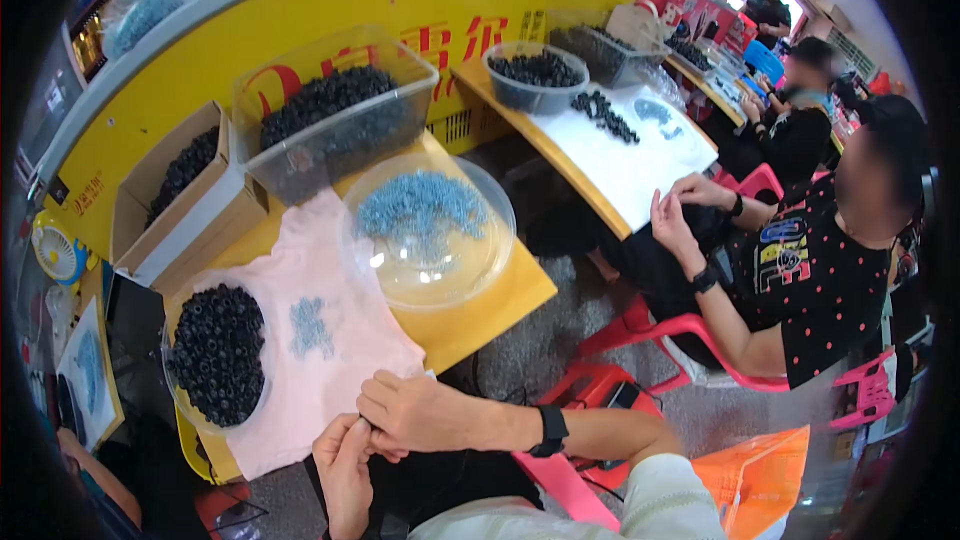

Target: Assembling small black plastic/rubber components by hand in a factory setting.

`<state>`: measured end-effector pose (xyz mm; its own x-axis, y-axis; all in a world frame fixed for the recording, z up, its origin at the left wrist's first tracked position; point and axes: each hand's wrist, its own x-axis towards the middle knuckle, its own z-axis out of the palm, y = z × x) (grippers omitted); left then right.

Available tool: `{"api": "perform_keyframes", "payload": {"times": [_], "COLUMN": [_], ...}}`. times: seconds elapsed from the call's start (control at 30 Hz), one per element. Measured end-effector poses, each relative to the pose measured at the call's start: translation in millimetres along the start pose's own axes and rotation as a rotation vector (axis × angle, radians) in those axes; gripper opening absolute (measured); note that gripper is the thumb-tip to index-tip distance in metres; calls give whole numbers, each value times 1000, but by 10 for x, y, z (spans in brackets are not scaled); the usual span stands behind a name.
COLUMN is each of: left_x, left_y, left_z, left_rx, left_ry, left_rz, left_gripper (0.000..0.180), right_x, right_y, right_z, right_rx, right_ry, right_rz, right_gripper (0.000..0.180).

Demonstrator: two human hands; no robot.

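My left hand and my right hand meet above the near edge of a pink cloth. Both are closed, thumbs and fingertips pinched together at one spot; a speck of something dark shows there, too small to name. On the cloth lies a little heap of small light-blue pieces. To its left sits a round clear tub of small black ring-like parts. Beyond the cloth, a round clear lid or shallow tray carries more light-blue pieces.
A clear plastic bin and a cardboard box, both with black parts, stand at the back of the yellow table. To the right, a co-worker on a pink chair works at another table. An orange bag lies at lower right.
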<state>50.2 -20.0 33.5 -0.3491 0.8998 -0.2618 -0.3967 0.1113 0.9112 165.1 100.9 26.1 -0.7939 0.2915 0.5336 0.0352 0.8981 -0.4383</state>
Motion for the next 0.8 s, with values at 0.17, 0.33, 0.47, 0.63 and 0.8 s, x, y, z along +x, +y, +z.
{"api": "perform_keyframes", "payload": {"times": [0.17,0.33,0.47,0.63,0.8], "left_x": [-143,-483,-623,-595,-620], "left_y": [-14,-10,-57,607,817], "left_z": [-59,-92,-134,-58,-64], "left_rx": [64,121,87,92,34], "left_ry": [4,-34,-153,-244,-177], "left_rz": [-35,-148,-250,-87,27], "left_gripper": [25,25,23,18,18], "right_x": [-119,-325,-555,92,420], "right_y": [-42,-272,-398,-571,-713], "right_z": [53,69,60,-592,-696], "right_rx": [-62,141,98,-221,-200], "right_ry": [-43,-119,-181,-158,-63], "right_rz": [-147,-104,-106,-347,-415], "right_gripper": [25,19,24,26,26]}}
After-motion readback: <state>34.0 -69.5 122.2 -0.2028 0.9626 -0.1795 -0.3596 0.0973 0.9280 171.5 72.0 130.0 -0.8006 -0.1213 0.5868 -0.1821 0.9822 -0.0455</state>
